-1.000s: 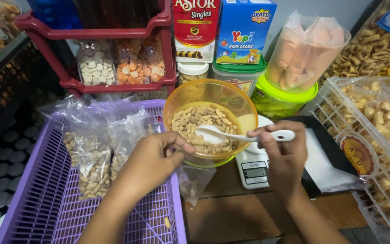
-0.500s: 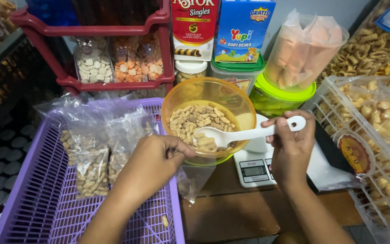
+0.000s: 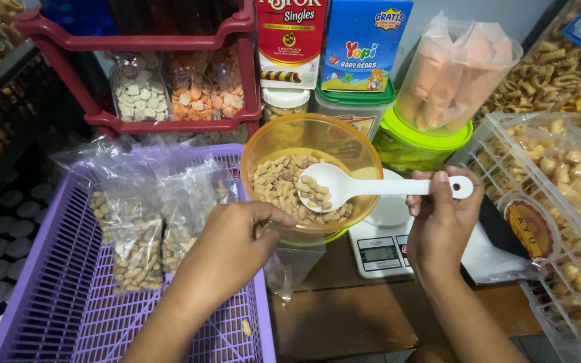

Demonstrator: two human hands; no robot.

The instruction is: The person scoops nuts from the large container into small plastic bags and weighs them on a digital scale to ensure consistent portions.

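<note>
My right hand point(image 3: 442, 225) grips the handle of a white plastic spoon point(image 3: 344, 187), whose bowl carries a heap of peanuts inside a clear orange bowl point(image 3: 311, 138) of peanuts. The orange bowl sits on a small white digital scale point(image 3: 381, 252). My left hand point(image 3: 226, 252) pinches the mouth of a small clear plastic bag point(image 3: 294, 265) that hangs just under the bowl's near rim, over the wooden table edge.
A purple plastic basket point(image 3: 55, 316) at left holds filled peanut bags point(image 3: 132, 245). A red rack point(image 3: 136, 121) with snack packets stands behind it. Snack boxes, a green-lidded jar point(image 3: 425, 144) and a white crate point(image 3: 559, 222) of crackers crowd the back and right.
The spoon was lying in the peanuts, then rose out above the bowl, and now is dipped back in loaded with peanuts. My left hand stayed at the bag.
</note>
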